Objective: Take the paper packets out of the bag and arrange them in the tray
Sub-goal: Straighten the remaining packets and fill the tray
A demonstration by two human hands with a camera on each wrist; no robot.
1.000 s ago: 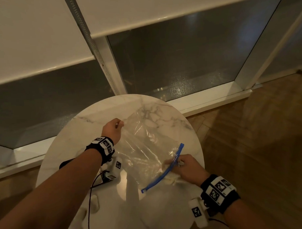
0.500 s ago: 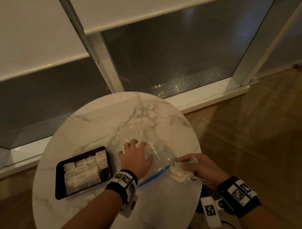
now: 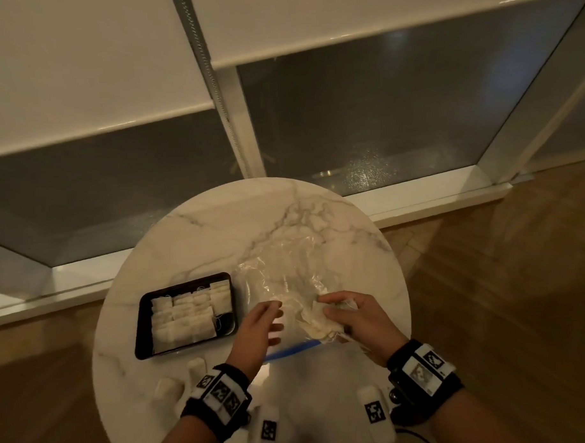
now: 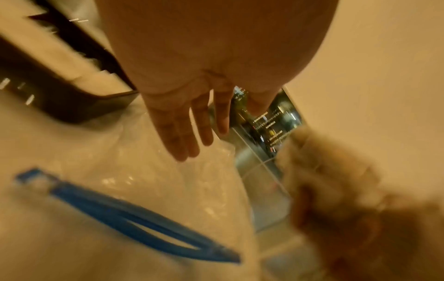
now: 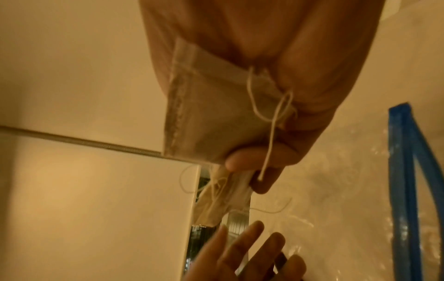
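Left hand (image 3: 256, 325) lifted — bag (image 3: 287, 287) (flat)

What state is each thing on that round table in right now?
Clear plastic zip bag: lying flat on the marble table, blue zip open.
Black rectangular tray: nearly full of white paper packets, laid in rows.
Bunch of stringed paper packets: gripped in the right hand.
Left hand: fingers straight, holding nothing.

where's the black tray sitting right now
In the head view the black tray sits on the left side of the round marble table, already holding rows of paper packets, just left of the left hand.
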